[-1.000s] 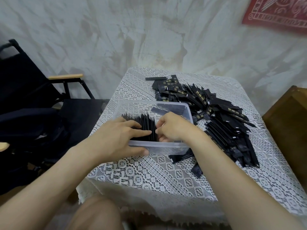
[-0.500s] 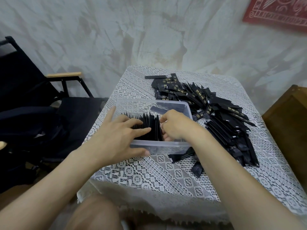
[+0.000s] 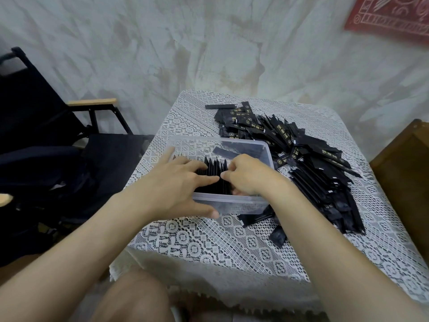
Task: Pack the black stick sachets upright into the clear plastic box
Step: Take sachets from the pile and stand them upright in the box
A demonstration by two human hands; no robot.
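Packing well short of done, judging by the stock left outside. Row of upright sachets (image 3: 216,167) standing on edge in the near left part of the clear plastic box (image 3: 232,202), tops fanned like saw teeth; far part of the box mostly bare, apart from one flat sachet (image 3: 224,151) lying loose near the back wall. Left hand (image 3: 171,182) spread over the left end of the row, fingers straight and apart, resting on the sachet tops, thumb pressed to the outside of the near wall. Right hand (image 3: 251,177) at the row's right end, fingers curled down inside the box, thumb tip touching the row; hard to tell whether pinching a sachet or only pushing the row together (fingertips hidden behind the knuckles). Step in hand, most likely: squaring and tightening the row between the two hands, to stop it toppling into the free space. Big loose pile (image 3: 313,173) of sachets on the lace tablecloth (image 3: 209,242) just right of the box, a few strays (image 3: 254,218) poking out beside the near right corner under the right forearm. Next move, by the look of it: brace the row with the left hand, lift the right out, gather a small bunch from the pile, turn it on edge and slot it against the row's right end. Also worth standing the flat one up at some point. Care needed on release: thin, slippery sticks, likely to slump sideways without support
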